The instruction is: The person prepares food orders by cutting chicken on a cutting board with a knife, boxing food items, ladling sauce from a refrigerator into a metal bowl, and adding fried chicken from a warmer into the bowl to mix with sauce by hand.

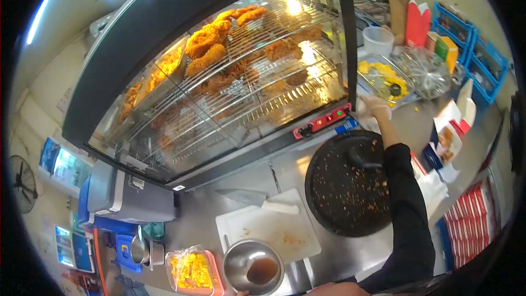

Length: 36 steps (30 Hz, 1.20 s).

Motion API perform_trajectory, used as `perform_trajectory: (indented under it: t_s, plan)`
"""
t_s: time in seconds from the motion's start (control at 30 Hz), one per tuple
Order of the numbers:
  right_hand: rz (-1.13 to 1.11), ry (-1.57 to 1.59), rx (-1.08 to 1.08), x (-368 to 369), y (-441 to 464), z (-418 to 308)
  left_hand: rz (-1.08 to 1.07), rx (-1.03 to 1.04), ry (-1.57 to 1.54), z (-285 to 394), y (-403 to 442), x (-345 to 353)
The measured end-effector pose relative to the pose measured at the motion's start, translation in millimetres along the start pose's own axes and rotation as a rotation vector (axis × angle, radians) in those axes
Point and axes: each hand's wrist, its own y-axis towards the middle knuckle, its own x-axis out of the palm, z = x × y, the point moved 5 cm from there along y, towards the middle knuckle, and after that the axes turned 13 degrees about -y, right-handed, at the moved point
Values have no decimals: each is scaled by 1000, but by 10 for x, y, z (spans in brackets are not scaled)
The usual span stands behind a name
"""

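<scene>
My right hand (376, 109), in a thin clear glove, reaches out to the right front corner of the glass food warmer (323, 121). Its fingers look bunched around something whitish that I cannot make out. Beneath my black sleeve lies a round black tray (346, 197) scattered with brown crumbs. Of my left hand, only a fingertip (242, 293) shows at the bottom edge, by the rim of a steel bowl (234, 263) with brown liquid in it. The bowl overlaps a white cutting board (298, 235). A knife (279, 206) rests across the board's far edge.
Fried pieces (205, 44) fill the warmer's wire racks. A tub of yellow food (192, 271) stands left of the bowl. Behind my right hand are a metal tray with yellow bits (383, 74) and a clear plastic bag (427, 71). An opened food box (446, 137) sits at right.
</scene>
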Motion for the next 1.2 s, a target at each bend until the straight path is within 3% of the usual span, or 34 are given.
perform_trajectory:
  t_s: [0.1, 0.13, 0.17, 0.2, 0.23, 0.3, 0.37, 0.4, 0.47, 0.53, 0.67, 0.73, 0.77, 0.8, 0.87, 0.93, 0.97, 1.07, 1.2]
  plan:
    - [5, -207, -16, 788, 609, 284, 118, 60, -93, -130, -176, -56]
    - [-19, -114, 65, 1027, 727, 444, 153, 71, -123, -166, -244, -96]
    - [-39, -115, 13, 1077, 725, 513, 178, 76, -151, -190, -279, -98]
    - [-59, -115, -38, 1050, 671, 544, 206, 88, -187, -186, -302, -89]
    - [-72, -190, -236, 974, 582, 527, 234, 105, -229, -177, -327, -107]
    - [-124, -145, -283, 394, 183, 313, 307, 129, -251, -67, -375, -51]
    - [102, -214, -354, -71, -230, 50, 251, 264, -292, 150, -414, 28]
    - [308, -176, -425, -251, -415, -37, 308, 289, -308, 276, -458, 60]
    - [479, -275, -470, -601, -718, -166, 388, 384, -345, 450, -431, -161]
    - [560, -299, -440, -910, -1059, -633, 404, 429, -373, 712, -351, -448]
    - [463, 28, -737, -1423, -2029, -1920, 432, 583, -330, 1302, -105, -756]
    - [406, 220, -922, -1227, -2512, -2871, 402, 680, -348, 1522, 161, -937]
    - [180, 515, -1044, -939, -2594, -3398, 386, 668, -367, 1639, 347, -985]
    - [46, 437, -909, -714, -2801, -3955, 312, 665, -350, 1759, 543, -992]
    - [77, 622, -927, 8, -2902, -5134, 204, 629, -336, 1963, 1017, -1094]
    - [-41, 420, -684, 329, -3062, -6093, 167, 587, -314, 2213, 1465, -1068]
    - [-50, 392, -674, 505, -3132, -6372, 143, 557, -279, 2281, 1629, -1048]
    - [-20, -101, -391, 759, -3189, -6857, 29, 426, -226, 2390, 2135, -1050]
    - [205, -60, -359, 412, -3173, -6550, -44, 145, -149, 2464, 2645, -927]
